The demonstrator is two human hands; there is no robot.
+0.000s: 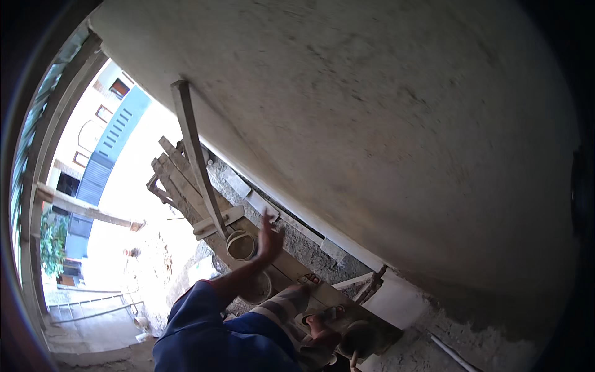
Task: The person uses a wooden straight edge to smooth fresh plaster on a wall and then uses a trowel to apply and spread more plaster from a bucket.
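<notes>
My left hand (269, 240) reaches out over the plank platform with some fingers stretched apart, and nothing shows in it. Right beside it, a round light-rimmed bucket (241, 246) stands on the planks near the foot of a slanting wooden post (197, 158). A second round container (256, 287) is partly hidden below my left forearm. My sandalled feet are on the planks (291, 266). Close to the lower edge is a dark round thing (361, 338) with a pale handle-like piece, too dim to name. I cannot make out my right hand.
A large plastered wall (384, 142) rises close in front, with rubble and flat pieces (260, 203) along its base. Another timber beam (90, 206) crosses at left. Bright ground lies below the platform. A pale pipe (452, 353) is at lower right.
</notes>
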